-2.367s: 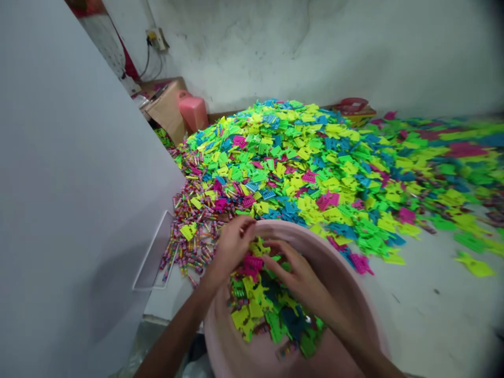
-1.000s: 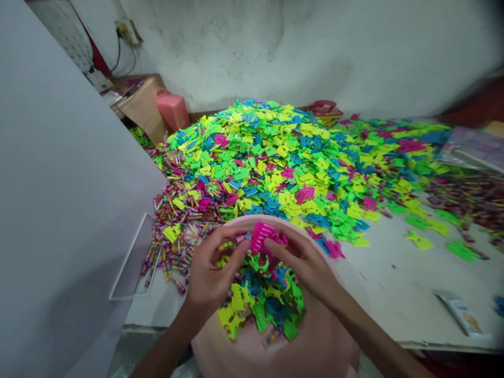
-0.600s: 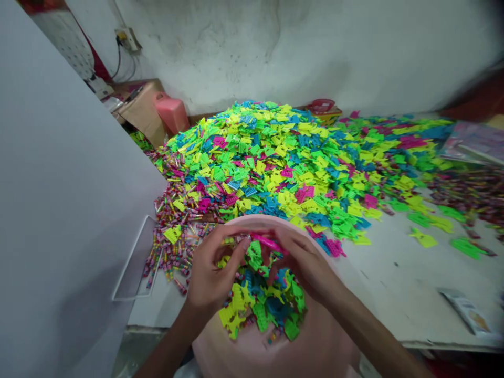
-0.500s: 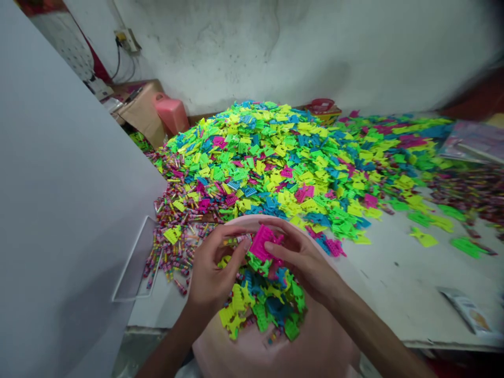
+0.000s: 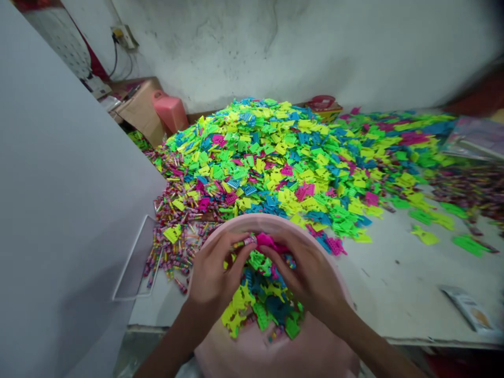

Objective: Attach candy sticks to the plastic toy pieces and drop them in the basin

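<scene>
My left hand (image 5: 216,270) pinches a small tube with coloured bits inside (image 5: 244,242) between thumb and fingers. Closed on a bright pink plastic piece (image 5: 266,240), my right hand (image 5: 311,268) meets the left one, the tube's end touching or very close to the piece. Fingers partly hide the pink piece. Both hands are over a pale pink basin (image 5: 318,349). Inside it lies a heap of green, yellow and blue plastic pieces (image 5: 262,310), with a few similar tubes among them.
Behind the basin rises a large pile of coloured plastic pieces (image 5: 275,152) on the white table (image 5: 394,294). Many small tubes (image 5: 177,252) lie at its left. A grey panel (image 5: 79,184) stands close on the left. A flat packet (image 5: 468,311) rests at the right.
The pink piece has tilted from showing its flat face to nearly edge-on and dropped slightly. My right hand has turned, and its fingers have closed in toward the tube in my left.
</scene>
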`<action>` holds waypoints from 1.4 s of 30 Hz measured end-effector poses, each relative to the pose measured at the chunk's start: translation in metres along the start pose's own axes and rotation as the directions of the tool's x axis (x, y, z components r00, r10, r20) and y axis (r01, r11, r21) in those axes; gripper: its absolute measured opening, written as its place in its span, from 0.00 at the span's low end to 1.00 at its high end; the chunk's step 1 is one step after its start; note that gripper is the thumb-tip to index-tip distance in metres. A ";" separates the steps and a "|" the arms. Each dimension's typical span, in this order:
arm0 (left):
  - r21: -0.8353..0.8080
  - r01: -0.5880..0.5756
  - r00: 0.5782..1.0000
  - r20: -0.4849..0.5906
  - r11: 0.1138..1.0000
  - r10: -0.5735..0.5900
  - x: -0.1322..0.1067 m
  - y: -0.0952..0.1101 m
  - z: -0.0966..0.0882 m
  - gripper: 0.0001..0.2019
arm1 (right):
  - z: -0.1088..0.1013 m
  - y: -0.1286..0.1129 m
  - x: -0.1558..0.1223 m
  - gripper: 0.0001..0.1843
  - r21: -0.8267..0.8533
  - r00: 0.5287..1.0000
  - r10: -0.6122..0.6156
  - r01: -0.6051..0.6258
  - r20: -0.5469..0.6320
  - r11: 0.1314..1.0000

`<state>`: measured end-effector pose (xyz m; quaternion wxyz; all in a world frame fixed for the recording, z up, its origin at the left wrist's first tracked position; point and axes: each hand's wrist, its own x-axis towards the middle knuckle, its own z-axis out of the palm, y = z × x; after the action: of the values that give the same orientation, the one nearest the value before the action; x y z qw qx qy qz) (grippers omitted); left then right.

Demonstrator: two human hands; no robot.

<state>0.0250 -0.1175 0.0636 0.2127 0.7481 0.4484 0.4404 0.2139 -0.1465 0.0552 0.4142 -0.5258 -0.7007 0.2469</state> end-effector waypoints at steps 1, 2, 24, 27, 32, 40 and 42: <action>0.026 -0.029 1.000 0.004 0.999 0.029 0.000 0.000 -0.001 0.06 | -0.002 0.002 0.000 0.12 -0.031 0.998 -0.066 0.067 0.023 0.997; 0.040 -0.055 0.998 0.020 0.998 0.054 0.001 -0.001 -0.004 0.06 | -0.004 0.004 0.001 0.13 -0.045 0.991 -0.123 0.125 0.054 0.991; 0.008 -0.060 0.910 0.412 0.998 0.051 0.018 -0.034 -0.006 0.06 | -0.006 0.018 0.017 0.08 0.095 0.967 -0.015 -0.009 0.253 0.995; -0.042 -0.163 0.911 0.377 0.986 0.166 0.019 -0.028 -0.009 0.04 | -0.007 0.019 0.017 0.05 0.102 0.966 -0.127 0.106 0.226 0.989; -0.065 -0.324 0.895 0.301 0.944 0.328 0.023 -0.017 -0.018 0.08 | -0.012 0.024 0.015 0.12 0.026 0.952 -0.281 0.280 0.121 0.960; -0.016 -0.341 0.891 0.312 0.940 0.329 0.020 -0.010 -0.023 0.08 | -0.016 0.020 0.012 0.15 -0.055 0.929 -0.352 0.360 0.115 0.931; 0.001 -0.344 0.893 0.311 0.939 0.326 0.020 -0.010 -0.023 0.08 | -0.017 0.019 0.012 0.15 -0.059 0.926 -0.361 0.369 0.110 0.928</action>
<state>0.0047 -0.0967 0.0778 0.1795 0.8789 0.2865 0.3366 0.2366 -0.1306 0.0531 0.3976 -0.3893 -0.8147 0.1631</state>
